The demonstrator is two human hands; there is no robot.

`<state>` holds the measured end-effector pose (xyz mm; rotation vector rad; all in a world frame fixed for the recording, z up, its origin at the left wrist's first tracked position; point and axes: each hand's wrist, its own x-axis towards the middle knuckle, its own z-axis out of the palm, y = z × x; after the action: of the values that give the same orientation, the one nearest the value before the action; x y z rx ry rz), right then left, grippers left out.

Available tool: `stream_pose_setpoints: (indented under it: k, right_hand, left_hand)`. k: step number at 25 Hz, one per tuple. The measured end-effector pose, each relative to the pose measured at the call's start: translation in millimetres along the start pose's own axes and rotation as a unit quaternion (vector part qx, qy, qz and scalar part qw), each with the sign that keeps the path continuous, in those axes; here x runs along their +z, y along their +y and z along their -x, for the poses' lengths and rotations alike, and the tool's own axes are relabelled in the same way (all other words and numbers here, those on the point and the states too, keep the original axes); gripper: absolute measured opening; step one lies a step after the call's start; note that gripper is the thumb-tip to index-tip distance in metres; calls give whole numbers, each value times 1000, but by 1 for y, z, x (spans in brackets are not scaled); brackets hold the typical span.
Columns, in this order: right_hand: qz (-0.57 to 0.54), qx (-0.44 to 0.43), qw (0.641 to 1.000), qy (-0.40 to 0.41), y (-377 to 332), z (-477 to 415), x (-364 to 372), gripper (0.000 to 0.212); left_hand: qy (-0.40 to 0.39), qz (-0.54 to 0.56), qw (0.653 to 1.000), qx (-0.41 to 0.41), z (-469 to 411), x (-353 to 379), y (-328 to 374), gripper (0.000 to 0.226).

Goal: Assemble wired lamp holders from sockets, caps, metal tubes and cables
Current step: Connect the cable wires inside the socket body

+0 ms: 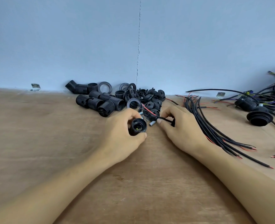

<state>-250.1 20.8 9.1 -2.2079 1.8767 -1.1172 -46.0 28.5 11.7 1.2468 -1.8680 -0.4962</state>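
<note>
Our left hand (120, 135) curls round a socket (137, 126), mouth facing us. Our right hand (180, 126) pinches a cable (165, 120) whose long axis points to 10 o'clock, apparently into a cap (151, 114) at the socket's 2 o'clock. A metal tube (151, 124) lies between, nearer our right.

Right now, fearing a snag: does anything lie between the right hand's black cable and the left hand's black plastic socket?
Yes: a silver metal tube lies on the wooden table between the black cable and the black plastic socket.
</note>
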Motion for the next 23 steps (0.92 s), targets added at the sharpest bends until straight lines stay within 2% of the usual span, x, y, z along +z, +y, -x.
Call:
stream_pose_setpoints:
  k: [3, 6, 10, 12, 14, 17, 20, 23]
  right_hand:
    - [-31, -9, 997, 72, -1, 0, -2, 7]
    - [-15, -35, 994, 100, -1, 1, -4, 7]
    - [12, -59, 990, 131, -6, 3, -3, 23]
    - [19, -66, 987, 148, -8, 4, -3, 29]
    - [36, -83, 984, 154, -10, 6, -3, 28]
    - [80, -113, 978, 159, -12, 7, -2, 25]
    - [71, -112, 987, 95, -12, 8, 0, 26]
    - [26, -134, 990, 35, -10, 8, -1, 31]
  left_hand:
    - [10, -11, 999, 47, 4, 2, -2, 38]
    - [31, 32, 996, 82, 7, 6, -2, 38]
    - [24, 181, 983, -13, 2, 6, 1, 33]
    - [10, 315, 945, -93, -3, 3, 3, 26]
    - [-17, 475, 864, -163, -6, -2, 5, 23]
    - [-56, 576, 786, -218, -7, -10, 7, 23]
    - [-77, 603, 748, -267, -7, -13, 7, 13]
    - [-92, 564, 763, -303, -6, -11, 8, 20]
